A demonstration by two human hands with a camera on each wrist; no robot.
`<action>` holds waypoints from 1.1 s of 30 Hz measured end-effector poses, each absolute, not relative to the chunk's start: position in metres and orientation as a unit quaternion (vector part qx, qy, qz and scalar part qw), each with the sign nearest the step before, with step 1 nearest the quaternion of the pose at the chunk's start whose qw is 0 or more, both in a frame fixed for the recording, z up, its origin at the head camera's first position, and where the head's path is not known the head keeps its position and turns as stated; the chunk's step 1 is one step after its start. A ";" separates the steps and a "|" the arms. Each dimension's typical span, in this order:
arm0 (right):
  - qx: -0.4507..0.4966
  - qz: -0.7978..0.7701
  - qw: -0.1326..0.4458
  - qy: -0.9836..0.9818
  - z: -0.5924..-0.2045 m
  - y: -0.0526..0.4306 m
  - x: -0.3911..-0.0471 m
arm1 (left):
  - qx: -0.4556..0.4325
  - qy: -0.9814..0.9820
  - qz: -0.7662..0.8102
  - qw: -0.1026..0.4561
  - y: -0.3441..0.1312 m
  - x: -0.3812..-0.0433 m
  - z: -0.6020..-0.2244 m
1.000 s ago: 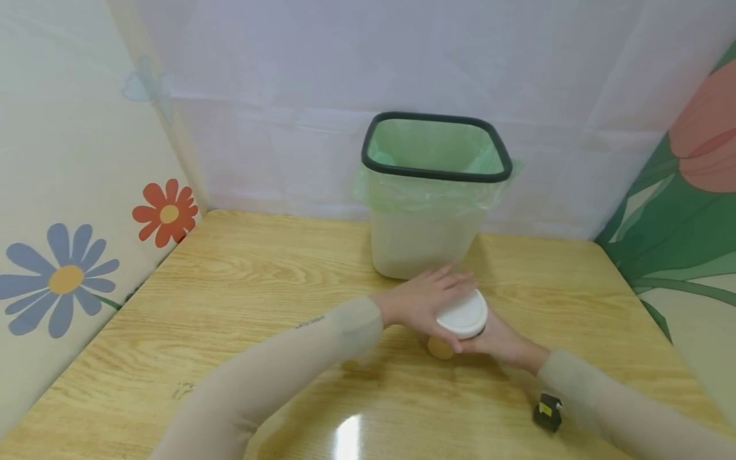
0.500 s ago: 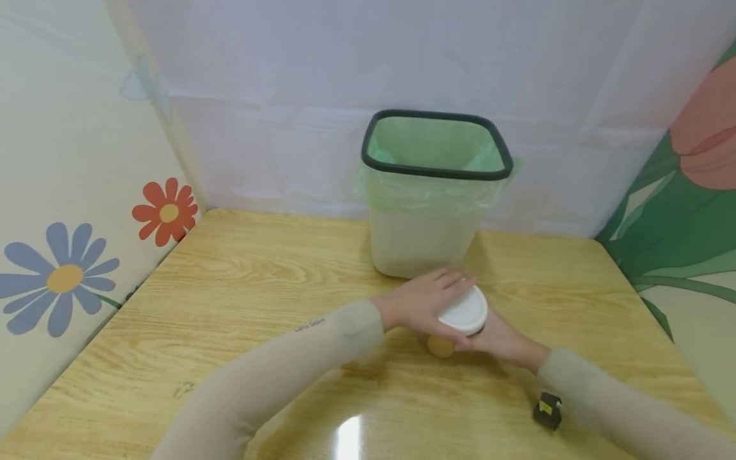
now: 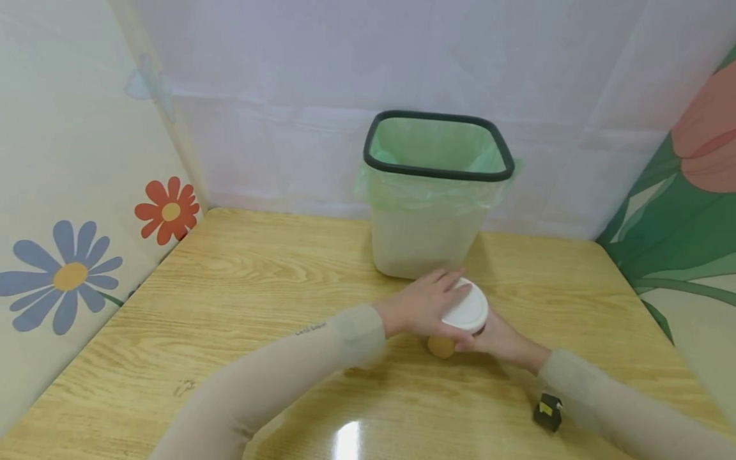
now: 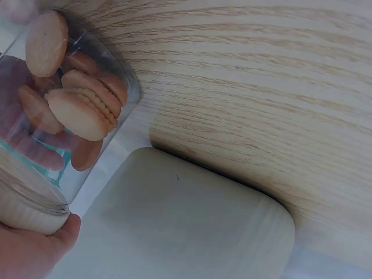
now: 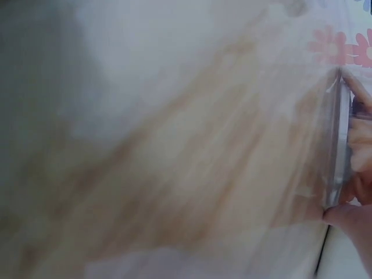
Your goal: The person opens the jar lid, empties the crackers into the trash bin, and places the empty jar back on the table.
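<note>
In the head view, a clear jar with a white lid [image 3: 467, 310] is tilted between the two hands. My left hand [image 3: 424, 305] grips the lid from its left side, fingers over the top and thumb at the near rim. Through the clear wall of the jar [image 4: 113, 136], the left wrist view shows several brownish macarons [image 4: 84, 113]. My right hand [image 3: 501, 337] holds the jar's body from the right, partly hidden by the lid. At the right of the right wrist view, fingers [image 5: 353, 226] touch the jar's edge.
Just behind the hands stands a pale waste bin [image 3: 425, 246] with a dark rim and green liner. A small black block [image 3: 547, 412] with a yellow patch shows beside the right sleeve. Wood-grain table [image 3: 276, 255]; cloth backdrops with flowers surround it.
The left hand has turned a little on the lid, its fingers shifting back so more white shows. The right hand and the jar stay nearly in place.
</note>
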State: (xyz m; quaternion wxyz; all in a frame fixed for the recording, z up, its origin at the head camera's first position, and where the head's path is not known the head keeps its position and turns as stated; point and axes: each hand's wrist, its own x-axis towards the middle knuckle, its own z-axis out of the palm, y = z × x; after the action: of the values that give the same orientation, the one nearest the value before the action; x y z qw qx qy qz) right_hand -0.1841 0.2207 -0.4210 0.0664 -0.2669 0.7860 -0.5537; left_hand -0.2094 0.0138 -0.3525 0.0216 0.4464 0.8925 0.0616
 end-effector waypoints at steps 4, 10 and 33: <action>-0.263 -0.553 0.066 0.788 -0.420 0.221 -0.183 | 0.439 0.897 0.059 0.001 0.016 -0.207 -0.353; -0.264 -0.559 0.071 0.783 -0.420 0.220 -0.182 | 0.429 0.901 0.056 -0.022 0.019 -0.206 -0.351; -0.256 -0.546 0.082 0.793 -0.419 0.220 -0.183 | 0.416 0.907 0.057 -0.035 0.019 -0.203 -0.354</action>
State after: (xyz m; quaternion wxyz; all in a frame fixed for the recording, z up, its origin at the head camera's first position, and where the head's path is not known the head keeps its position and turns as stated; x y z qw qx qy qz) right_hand -0.1833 0.2200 -0.4190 0.0825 -0.2565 0.7934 -0.5458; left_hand -0.2035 0.0191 -0.3538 -0.0349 0.4163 0.9068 0.0569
